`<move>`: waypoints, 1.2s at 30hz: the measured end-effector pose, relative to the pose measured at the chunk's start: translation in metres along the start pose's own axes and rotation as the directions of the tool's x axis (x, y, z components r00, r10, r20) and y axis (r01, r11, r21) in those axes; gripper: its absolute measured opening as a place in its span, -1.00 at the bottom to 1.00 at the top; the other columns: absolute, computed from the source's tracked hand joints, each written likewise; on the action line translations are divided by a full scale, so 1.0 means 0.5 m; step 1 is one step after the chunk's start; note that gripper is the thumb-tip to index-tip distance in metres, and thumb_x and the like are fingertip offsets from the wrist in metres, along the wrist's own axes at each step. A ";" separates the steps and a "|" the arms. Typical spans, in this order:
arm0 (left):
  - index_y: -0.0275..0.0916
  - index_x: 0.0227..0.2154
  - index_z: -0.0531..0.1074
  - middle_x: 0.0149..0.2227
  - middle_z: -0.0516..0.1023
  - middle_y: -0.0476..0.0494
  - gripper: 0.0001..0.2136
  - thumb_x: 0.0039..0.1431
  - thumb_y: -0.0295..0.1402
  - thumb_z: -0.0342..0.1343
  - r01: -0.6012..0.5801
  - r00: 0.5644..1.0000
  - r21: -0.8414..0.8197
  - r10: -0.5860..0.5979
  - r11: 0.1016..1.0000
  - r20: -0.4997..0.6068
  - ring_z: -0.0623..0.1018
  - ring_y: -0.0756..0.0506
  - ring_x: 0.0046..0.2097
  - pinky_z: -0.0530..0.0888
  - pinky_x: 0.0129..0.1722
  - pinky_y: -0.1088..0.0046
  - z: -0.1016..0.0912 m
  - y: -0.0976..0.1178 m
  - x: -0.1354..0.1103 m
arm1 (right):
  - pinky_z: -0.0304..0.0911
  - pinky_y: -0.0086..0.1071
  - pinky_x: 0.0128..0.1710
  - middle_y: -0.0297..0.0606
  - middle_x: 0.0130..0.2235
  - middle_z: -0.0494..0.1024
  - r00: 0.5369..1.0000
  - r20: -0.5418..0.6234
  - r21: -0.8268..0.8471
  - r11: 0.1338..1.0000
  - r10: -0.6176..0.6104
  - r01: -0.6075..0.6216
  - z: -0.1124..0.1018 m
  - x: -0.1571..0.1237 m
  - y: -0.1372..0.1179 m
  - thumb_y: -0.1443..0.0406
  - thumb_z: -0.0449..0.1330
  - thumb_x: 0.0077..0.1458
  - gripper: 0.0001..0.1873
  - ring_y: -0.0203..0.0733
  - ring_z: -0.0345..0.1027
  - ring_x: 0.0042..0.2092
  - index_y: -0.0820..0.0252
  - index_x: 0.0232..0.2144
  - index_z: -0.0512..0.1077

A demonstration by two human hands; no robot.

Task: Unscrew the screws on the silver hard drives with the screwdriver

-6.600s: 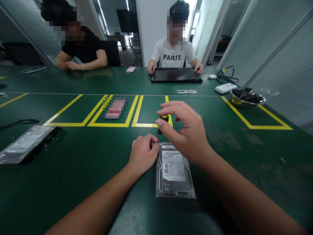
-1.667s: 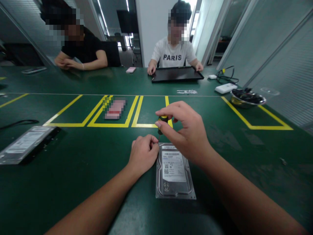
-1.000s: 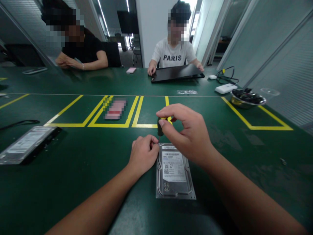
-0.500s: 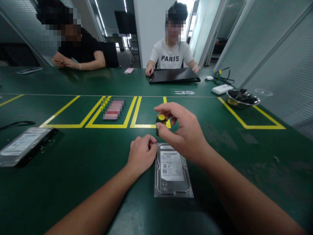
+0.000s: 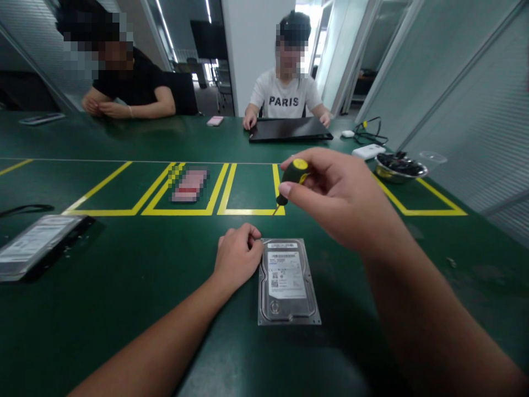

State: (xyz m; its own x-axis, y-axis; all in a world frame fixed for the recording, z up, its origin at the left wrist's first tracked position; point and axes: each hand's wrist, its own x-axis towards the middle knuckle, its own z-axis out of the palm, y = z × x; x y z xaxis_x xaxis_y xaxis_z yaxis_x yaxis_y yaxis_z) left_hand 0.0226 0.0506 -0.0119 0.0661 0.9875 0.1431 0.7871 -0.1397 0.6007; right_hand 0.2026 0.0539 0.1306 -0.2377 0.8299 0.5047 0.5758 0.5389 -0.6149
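In the head view, a dark green desk (image 5: 124, 264) fills the lower part and is marked with yellow tape (image 5: 177, 212) in open frames. A thin pale line runs across it beyond the frames. Frosted panels (image 5: 458, 105) close the room on the right, and a white wall (image 5: 246, 60) stands behind, next to an opening with a dark screen (image 5: 209, 39).

Across the desk sit a person in black (image 5: 140, 82) and a person in white (image 5: 285, 91), the latter with fingers on a flat black panel (image 5: 291, 128). A pink item (image 5: 190, 184), partly blurred, lies inside one frame. To the right are a metal bowl (image 5: 392, 176) of dark pieces, a clear container (image 5: 433, 159), a white box (image 5: 369, 152) and a black cable (image 5: 376, 132). A second drive (image 5: 37, 245) lies at the left.

The hard drive (image 5: 287, 281) lies label up in front of the wearer. The left hand (image 5: 237, 253) is curled at its far left corner; whether it grips it I cannot tell. The right hand (image 5: 336, 193) pinches a screwdriver (image 5: 294, 172) between thumb and fingers, tilted, its tip apart from the drive. That hand and forearm hide some desk and tape.
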 end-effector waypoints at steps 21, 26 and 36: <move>-0.09 -0.04 0.55 0.23 0.44 -0.06 -0.68 0.12 -0.28 0.20 -0.706 0.598 -0.245 0.745 0.665 0.296 0.27 -0.29 0.32 0.13 0.31 0.05 -0.042 0.051 -0.051 | 0.53 -0.16 -0.21 0.11 0.04 0.56 0.920 0.351 -0.669 0.641 -0.174 0.376 -0.137 -0.340 0.256 0.43 0.01 0.24 -0.65 0.00 0.58 -0.16 0.32 -0.04 0.51; -0.14 0.20 0.37 0.32 0.31 -0.24 -0.33 0.00 -0.07 0.30 -0.728 0.479 -0.330 0.790 0.601 0.383 0.29 -0.36 0.32 0.15 0.33 -0.01 -0.035 0.053 -0.060 | 0.53 -0.18 -0.15 0.09 0.11 0.51 0.936 0.330 -0.646 0.693 -0.124 0.319 -0.133 -0.365 0.275 0.42 0.06 0.20 -0.64 0.00 0.56 -0.08 0.28 -0.01 0.52; -0.08 0.20 0.35 0.36 0.22 -0.17 -0.33 -0.07 -0.27 0.28 -0.703 0.508 -0.270 0.731 0.658 0.456 0.24 -0.30 0.35 0.10 0.36 0.04 -0.032 0.060 -0.068 | 0.56 -0.24 -0.15 0.11 0.14 0.49 0.935 0.341 -0.640 0.705 -0.094 0.305 -0.127 -0.343 0.281 0.44 0.01 0.21 -0.60 -0.02 0.58 -0.08 0.34 0.01 0.52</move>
State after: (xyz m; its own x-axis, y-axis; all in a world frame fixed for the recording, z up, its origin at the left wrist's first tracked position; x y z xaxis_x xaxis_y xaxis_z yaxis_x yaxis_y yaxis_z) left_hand 0.0340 0.0118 0.0139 0.8884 0.4329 0.1527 0.3054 -0.8058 0.5073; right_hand 0.3741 -0.0217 -0.0038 -0.5434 0.7747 0.3234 0.8345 0.5403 0.1079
